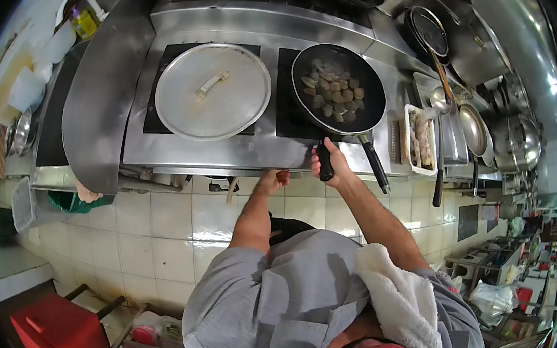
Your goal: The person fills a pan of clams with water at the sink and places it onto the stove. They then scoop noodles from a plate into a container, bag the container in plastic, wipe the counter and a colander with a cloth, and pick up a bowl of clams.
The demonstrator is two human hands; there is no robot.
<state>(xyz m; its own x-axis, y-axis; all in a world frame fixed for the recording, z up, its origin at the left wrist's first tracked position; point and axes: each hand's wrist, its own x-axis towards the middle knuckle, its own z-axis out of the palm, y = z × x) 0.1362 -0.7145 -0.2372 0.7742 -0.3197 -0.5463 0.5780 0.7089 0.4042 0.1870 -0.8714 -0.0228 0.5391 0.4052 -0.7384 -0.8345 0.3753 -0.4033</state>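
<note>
My right hand (337, 166) is closed round the black handle of a dark frying pan (368, 73) on the right burner. Clams in their shells (336, 93) lie in the pan. A second black handle (374, 165) juts out by the pan's near rim; whether it belongs to another pan underneath, I cannot tell. My left hand (272, 181) is at the stove's front edge with its fingers curled; what they hold, if anything, is hidden. Behind it, a large round metal lid (179, 103) with a bar handle rests on the left burner.
Right of the pan sits a white tray (432, 136) holding pale food, with a long-handled ladle (441, 100) beside it. Pots and pans (471, 130) crowd the right side. A curved metal panel (92, 112) borders the stove's left. A red box (62, 339) stands behind at lower left.
</note>
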